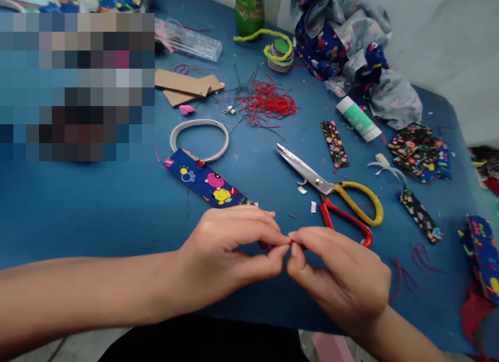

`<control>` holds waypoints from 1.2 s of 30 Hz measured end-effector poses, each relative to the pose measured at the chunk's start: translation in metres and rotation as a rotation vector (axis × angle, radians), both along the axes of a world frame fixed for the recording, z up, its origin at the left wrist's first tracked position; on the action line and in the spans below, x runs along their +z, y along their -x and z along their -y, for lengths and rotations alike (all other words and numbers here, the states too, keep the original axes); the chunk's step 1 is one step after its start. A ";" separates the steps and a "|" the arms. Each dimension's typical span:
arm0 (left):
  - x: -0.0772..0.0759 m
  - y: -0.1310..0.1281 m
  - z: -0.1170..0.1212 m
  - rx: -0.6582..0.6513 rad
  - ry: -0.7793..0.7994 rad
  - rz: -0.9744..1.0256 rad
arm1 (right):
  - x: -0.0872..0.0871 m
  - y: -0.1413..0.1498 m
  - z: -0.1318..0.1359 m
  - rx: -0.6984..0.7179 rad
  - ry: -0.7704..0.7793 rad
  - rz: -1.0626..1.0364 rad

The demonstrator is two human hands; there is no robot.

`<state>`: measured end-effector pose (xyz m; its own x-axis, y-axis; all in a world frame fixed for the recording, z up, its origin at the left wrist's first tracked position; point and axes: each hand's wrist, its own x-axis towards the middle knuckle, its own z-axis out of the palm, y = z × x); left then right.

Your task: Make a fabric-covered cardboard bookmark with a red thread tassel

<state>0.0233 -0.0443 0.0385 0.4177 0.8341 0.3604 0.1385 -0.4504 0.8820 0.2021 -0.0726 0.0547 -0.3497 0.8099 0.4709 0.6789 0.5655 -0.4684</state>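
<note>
My left hand [241, 242] pinches with thumb and fingertips close to the table's front edge. Against it, my right hand [343, 268] is closed in a pinch too, the fingertips of both meeting. A tiny red thread-like piece [290, 241] shows between them; most of it is hidden by the fingers. Just beyond my left hand lies a blue cartoon-print fabric strip [210, 182], its near end covered by the hand. Scissors [317, 182] with one yellow and one red handle rest with blades apart beyond my right hand, which overlaps the red handle.
On the blue table [117, 211] are a white ring [173, 138], tangled red threads [273, 99], brown cardboard strips [181, 82] and a glue stick [358, 118]. Crumpled fabric [351, 34] and a green bottle [249, 11] stand at the back. Floral fabric pieces [421, 216] lie right.
</note>
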 end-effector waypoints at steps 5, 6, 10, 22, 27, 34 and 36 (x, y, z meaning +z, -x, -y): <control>0.004 0.001 0.001 0.013 0.245 0.066 | 0.004 -0.002 -0.004 0.037 0.109 -0.184; 0.005 0.001 0.001 0.010 0.285 0.075 | 0.005 -0.002 -0.005 0.028 0.133 -0.216; 0.006 0.001 0.001 -0.011 0.362 0.086 | 0.007 -0.002 -0.006 0.014 0.166 -0.280; 0.004 0.003 -0.003 -0.049 0.286 0.037 | 0.006 0.000 -0.006 0.015 0.203 -0.275; 0.003 0.003 -0.003 -0.051 0.278 0.052 | 0.006 0.001 -0.006 0.014 0.208 -0.289; 0.002 0.003 -0.006 -0.060 0.128 0.027 | 0.006 -0.001 -0.006 0.008 0.217 -0.261; 0.002 0.002 -0.006 -0.054 0.069 0.009 | 0.007 0.000 -0.006 0.013 0.229 -0.260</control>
<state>0.0210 -0.0379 0.0401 0.4598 0.8333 0.3069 0.1072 -0.3951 0.9123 0.2024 -0.0662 0.0613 -0.2528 0.9010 0.3525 0.5131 0.4337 -0.7407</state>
